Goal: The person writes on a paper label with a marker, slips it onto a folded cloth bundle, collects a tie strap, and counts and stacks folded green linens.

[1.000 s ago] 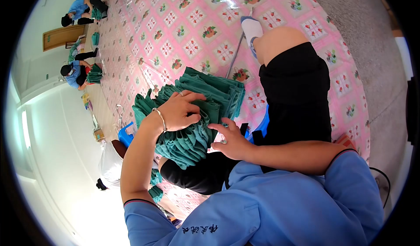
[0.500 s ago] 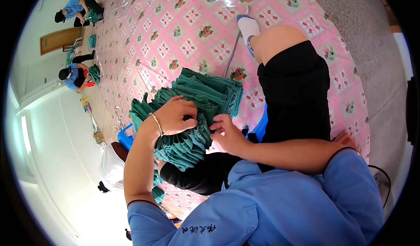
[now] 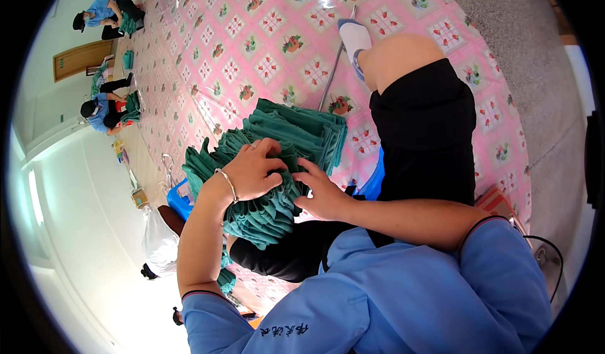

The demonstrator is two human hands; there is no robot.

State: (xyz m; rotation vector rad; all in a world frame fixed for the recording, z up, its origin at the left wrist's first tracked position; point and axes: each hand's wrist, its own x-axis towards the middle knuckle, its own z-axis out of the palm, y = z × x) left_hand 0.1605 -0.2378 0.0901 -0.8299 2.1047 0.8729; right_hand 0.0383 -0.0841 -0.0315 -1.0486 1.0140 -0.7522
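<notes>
Green stack (image 3: pixel 302 133): ruffled near edge at the left thigh (image 3: pixel 277 259), far edge facing a broad run of pink sheet (image 3: pixel 252 45), right leg (image 3: pixel 425 133) near its right side. Left hand (image 3: pixel 252 171) (bracelet (image 3: pixel 228 186) at wrist) half-curled atop — grip cannot be told; right hand (image 3: pixel 322 193) loosely spread, touching the stack's right edge. Sheet strawberry-patterned, bordering grey floor (image 3: pixel 504 45); room with white wall (image 3: pixel 82 215), brown door (image 3: pixel 79 60), co-workers (image 3: pixel 101 9) in blue to the left.
</notes>
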